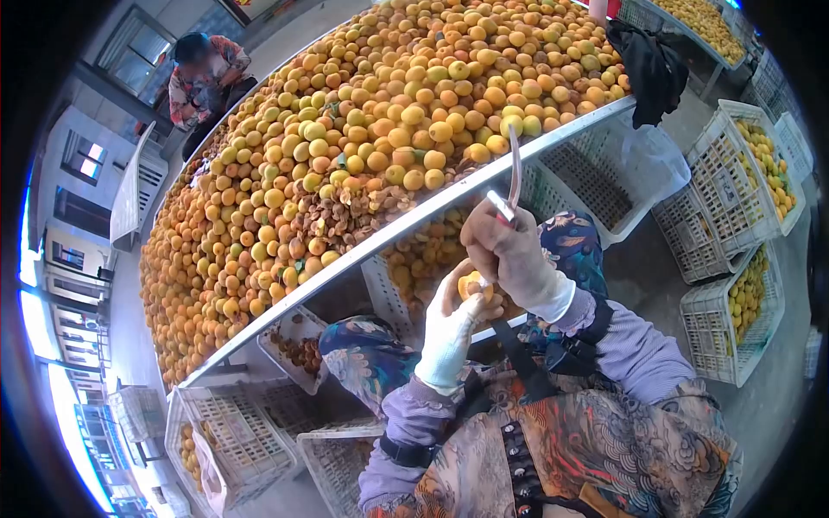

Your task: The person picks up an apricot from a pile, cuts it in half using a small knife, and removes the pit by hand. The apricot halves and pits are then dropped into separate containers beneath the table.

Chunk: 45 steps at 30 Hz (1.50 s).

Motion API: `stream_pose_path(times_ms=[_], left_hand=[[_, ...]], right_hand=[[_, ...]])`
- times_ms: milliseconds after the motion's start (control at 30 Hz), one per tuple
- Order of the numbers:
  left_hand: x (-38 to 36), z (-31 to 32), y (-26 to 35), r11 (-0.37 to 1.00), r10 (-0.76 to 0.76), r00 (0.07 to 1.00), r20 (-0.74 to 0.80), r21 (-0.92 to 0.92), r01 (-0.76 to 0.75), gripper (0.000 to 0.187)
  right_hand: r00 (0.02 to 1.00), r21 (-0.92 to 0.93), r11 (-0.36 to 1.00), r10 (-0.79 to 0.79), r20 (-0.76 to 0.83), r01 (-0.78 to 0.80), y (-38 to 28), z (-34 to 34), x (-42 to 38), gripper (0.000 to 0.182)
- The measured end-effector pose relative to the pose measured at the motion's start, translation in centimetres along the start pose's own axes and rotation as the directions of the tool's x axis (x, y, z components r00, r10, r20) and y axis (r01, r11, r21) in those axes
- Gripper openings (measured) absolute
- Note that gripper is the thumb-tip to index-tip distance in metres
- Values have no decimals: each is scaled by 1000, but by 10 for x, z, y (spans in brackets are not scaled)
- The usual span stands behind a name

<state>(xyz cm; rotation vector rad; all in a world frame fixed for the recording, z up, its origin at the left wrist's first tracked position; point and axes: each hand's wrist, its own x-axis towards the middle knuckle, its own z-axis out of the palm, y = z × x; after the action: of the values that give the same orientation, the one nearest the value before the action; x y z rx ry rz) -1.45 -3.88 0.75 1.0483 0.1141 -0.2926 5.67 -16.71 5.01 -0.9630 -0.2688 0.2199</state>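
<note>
My left hand (pixel 451 324), in a white glove stained at the fingers, is closed around an apricot (pixel 471 287) above my lap. Right against it, my right hand (pixel 516 259), in a brown-stained glove, is closed on a knife (pixel 515 168). The knife's curved blade points up and away from the apricot, and a white piece with a red mark shows near the fist. The right thumb's fingertips meet the fruit, though the exact contact is partly hidden. Beyond my hands, a sloping metal-edged table (pixel 414 216) bears a large heap of apricots (pixel 371 129).
Brown pits or scraps (pixel 345 211) lie near the table edge. A crate of apricots (pixel 432 259) stands beneath my hands. More crates (pixel 721 190) are stacked at right, others (pixel 233 432) at lower left. A black cloth (pixel 648 69) hangs on the table corner. Another person (pixel 203 82) sits at upper left.
</note>
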Motion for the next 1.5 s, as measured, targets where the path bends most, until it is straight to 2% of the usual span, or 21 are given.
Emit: stream_pose_path(times_ms=[100, 167, 233, 300, 367, 433, 467, 500, 567, 600, 633, 667, 767, 1000, 1067, 1133, 1233, 1267, 1300, 1367, 1500], left_hand=[[2, -2, -11, 997, 49, 998, -49, 63, -46, 51], [2, -4, -12, 997, 34, 999, -38, 77, -31, 48], [3, -8, -18, 996, 20, 999, -31, 91, -17, 45], [5, -13, -32, 916, 257, 956, -145, 351, -193, 38], [3, -16, -33, 947, 191, 959, -211, 297, -123, 31], [0, -15, -24, 915, 122, 987, -107, 398, -70, 33], [3, -7, -23, 945, 183, 982, -51, 283, -162, 37], [3, -2, -21, 945, 182, 982, -51, 283, -161, 37], [4, 4, -18, 984, 58, 993, -102, 174, -40, 38], [4, 6, -17, 983, 57, 994, -97, 178, -39, 38], [4, 8, -17, 985, 65, 992, -105, 166, -47, 41], [4, 9, -17, 987, 72, 991, -115, 152, -54, 44], [5, 11, -14, 990, 26, 991, -130, 144, -8, 50], [11, 12, -19, 986, 132, 988, -85, 114, -122, 52], [12, 6, -23, 987, 139, 988, -70, 86, -133, 51], [15, -1, -28, 946, 170, 983, -75, 293, -142, 42], [23, -13, -32, 901, 187, 981, -51, 407, -150, 38], [29, -17, -32, 829, 304, 953, -15, 497, -257, 36], [23, -4, -11, 946, 125, 987, -101, 314, -88, 33], [32, -7, 13, 933, 180, 978, -103, 332, -137, 34], [69, -21, 70, 893, 351, 926, -142, 348, -285, 30]], right_hand=[[998, -124, 990, -68, -5, 67, 4, 7, -4, 19], [987, -123, 988, -80, 140, 98, 9, 9, -7, 18], [975, -97, 995, 21, 221, 1, 9, 7, -10, 17], [866, -487, 789, -111, 487, 375, 16, 2, -7, 13], [864, -513, 774, -84, 496, 370, 16, 0, -8, 13], [951, -350, 931, 12, 310, 102, 20, 0, -11, 13], [975, -106, 994, 25, 223, -1, 19, -1, -10, 13], [973, -102, 980, 182, 144, -169, 10, -1, -7, 13], [983, -280, 949, -102, 151, 142, 24, -9, -2, 15], [995, -43, 994, -100, 22, 101, 23, -6, 1, 17], [993, 201, 976, -64, -102, 84, 22, -4, 3, 20], [972, 164, 984, 97, -216, -62, 24, -18, 7, 23], [922, 482, 866, 285, -263, -130, 37, -45, 18, 29], [872, 621, 782, 340, -351, -55, 43, -45, 23, 29], [891, 551, 832, 301, -339, -71, 37, -41, 21, 29], [917, 480, 873, 255, -307, -82, 33, -38, 18, 28], [917, 436, 899, 207, -340, -42, 24, -34, 22, 28], [920, 432, 902, 176, -349, -8, 22, -35, 25, 29], [916, 413, 911, 168, -363, -3, 16, -36, 27, 30], [929, 381, 924, 101, -355, 45, 8, -44, 31, 30], [910, 358, 934, 142, -390, 7, 9, -53, 29, 30]])
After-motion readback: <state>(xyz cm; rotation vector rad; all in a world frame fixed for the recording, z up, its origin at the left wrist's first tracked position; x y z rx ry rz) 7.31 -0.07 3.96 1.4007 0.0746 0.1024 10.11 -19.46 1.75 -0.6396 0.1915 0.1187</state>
